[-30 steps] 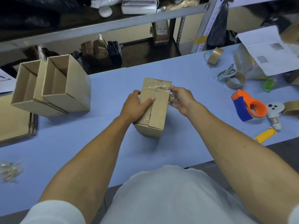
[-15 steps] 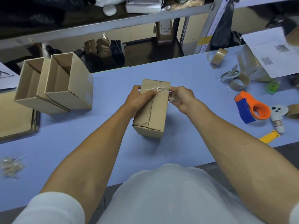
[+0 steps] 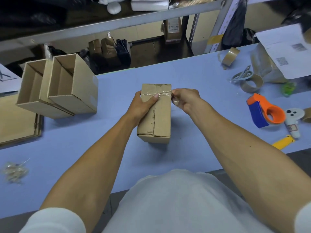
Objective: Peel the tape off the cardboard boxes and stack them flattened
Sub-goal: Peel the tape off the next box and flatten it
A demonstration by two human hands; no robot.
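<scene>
**Inspector:** Fingers [image 3: 152,100] of the left hand [image 3: 142,106] are wrapped round the left side of the box [image 3: 159,118], thumb laid across its top face just below the tape [image 3: 159,94]. Right hand [image 3: 186,100] is curled at the box's right top edge, pinching the crumpled free end of that tape, which bunches under the fingertips.

**Clerk:** And the box itself?

**Inspector:** Closed, standing on the blue bench [image 3: 101,157] at centre, long side running away from the person. Clear tape crosses its top near the far end, wrinkled and partly lifted. One seam runs down the middle of the top.

**Clerk:** Near side of the bench?

**Inspector:** Wad of stripped tape [image 3: 14,171] at the left front edge. Yellow cutter [image 3: 282,142] at the right front.

**Clerk:** Further back?

**Inspector:** Left: flattened cardboard [image 3: 15,121] lying flat, and beyond it two open boxes [image 3: 57,88], tilted, touching side by side. Right: orange and blue tape dispenser [image 3: 265,111], with a small white item [image 3: 293,121] just beside it; what that is I cannot tell. Behind those, scissors [image 3: 242,75] resting on a tape roll [image 3: 251,84], another roll [image 3: 230,56] upright at the far edge, and a printed sheet [image 3: 286,49] over a wrapped parcel.

**Clerk:** Beyond the bench?

**Inspector:** Metal shelving [image 3: 117,24] holding parcels and bags.
</scene>
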